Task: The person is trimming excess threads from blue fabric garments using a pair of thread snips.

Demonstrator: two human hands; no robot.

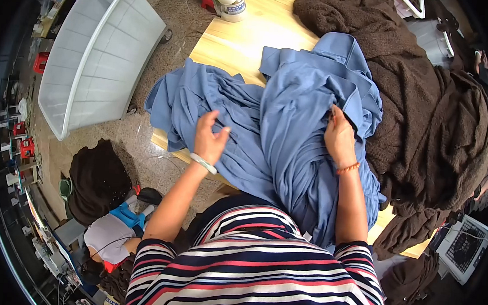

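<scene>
Blue fabric (297,105) on table (257,27); right fingers (339,116) touching, left fingers (207,118) parted.

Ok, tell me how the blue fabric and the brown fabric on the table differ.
The blue fabric looks smooth; the brown fabric looks fuzzy. The blue fabric lies in front of the person, with the left hand and right hand at it; the brown fabric lies to its right, with neither hand on it. Both lie crumpled on the table.
</scene>
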